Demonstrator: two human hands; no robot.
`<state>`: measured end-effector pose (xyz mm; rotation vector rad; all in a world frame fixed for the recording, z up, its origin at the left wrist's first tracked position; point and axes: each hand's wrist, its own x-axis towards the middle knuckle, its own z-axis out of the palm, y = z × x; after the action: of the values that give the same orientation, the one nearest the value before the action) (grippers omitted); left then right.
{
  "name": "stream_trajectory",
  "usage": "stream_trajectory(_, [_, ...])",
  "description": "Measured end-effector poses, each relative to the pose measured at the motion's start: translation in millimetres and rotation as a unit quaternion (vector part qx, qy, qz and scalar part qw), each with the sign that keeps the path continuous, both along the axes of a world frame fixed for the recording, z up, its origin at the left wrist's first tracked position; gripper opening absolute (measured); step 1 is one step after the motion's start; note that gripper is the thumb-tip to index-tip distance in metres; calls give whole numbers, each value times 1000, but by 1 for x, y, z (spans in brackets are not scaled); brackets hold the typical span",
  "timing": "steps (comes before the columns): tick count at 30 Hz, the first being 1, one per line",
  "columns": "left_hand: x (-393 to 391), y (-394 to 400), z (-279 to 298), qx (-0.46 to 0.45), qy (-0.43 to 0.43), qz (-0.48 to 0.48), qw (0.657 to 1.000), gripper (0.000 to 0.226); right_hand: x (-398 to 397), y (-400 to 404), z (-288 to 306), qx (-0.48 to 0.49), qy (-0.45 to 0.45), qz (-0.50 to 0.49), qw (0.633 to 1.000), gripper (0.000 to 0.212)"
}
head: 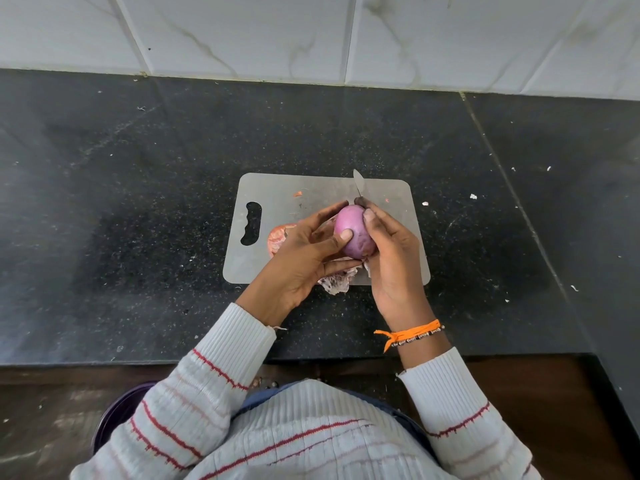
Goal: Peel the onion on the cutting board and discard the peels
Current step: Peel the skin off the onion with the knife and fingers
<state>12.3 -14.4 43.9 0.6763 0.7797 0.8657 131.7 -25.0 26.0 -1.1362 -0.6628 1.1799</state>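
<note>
I can read no text, label, brand, number or sign anywhere in my view.
</note>
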Motion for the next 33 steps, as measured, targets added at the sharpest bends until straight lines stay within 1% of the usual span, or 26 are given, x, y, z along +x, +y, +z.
stream_trajectory(3, [-1,0,-1,-5,3,2,1000,43,3,1,-2,-4,42,15,999,27])
stream_trajectory(6, [0,0,-2,-21,-13,1,1000,39,5,-2,-6,2,42,16,999,28])
stream_trajectory(9, [0,0,-1,-29,-26,3,999,37,6,-3,-3,2,73,20,997,25])
stream_trajectory(11, [0,0,-1,-29,-33,5,999,37,4,-3,0,1,58,29,998,42])
stream_trajectory(12, [0,0,-1,-30,-35,6,999,37,4,-4,1,0,45,33,998,47])
stream_trajectory(13, [0,0,-1,-31,-34,8,999,37,4,-4,2,1,40,39,998,46])
stream_trajectory(16, [-1,0,-1,-39,-31,18,999,35,6,-3,1,1,56,54,997,32])
stream_trajectory(19, [-3,0,0,-55,-51,18,997,30,10,-5,-1,-2,61,53,997,29])
stream_trajectory(21, [-3,-1,3,-73,-63,19,995,25,9,-7,-1,2,52,49,997,26])
stream_trajectory(23, [-2,-1,6,-88,-70,25,993,23,7,-10,2,25,18,57,998,26])
stream_trajectory(25, [-1,-1,8,-94,-70,31,993,23,4,-13,8,52,-24,66,996,35])
stream_trajectory(27, [0,-1,8,-93,-64,34,993,21,1,-15,11,70,-44,59,995,39])
stream_trajectory(29, [0,-2,8,-90,-58,32,994,23,-2,-16,11,76,-44,35,996,36])
stream_trajectory(33, [0,-3,8,-111,-71,42,990,25,-5,-15,6,84,-59,-7,995,29])
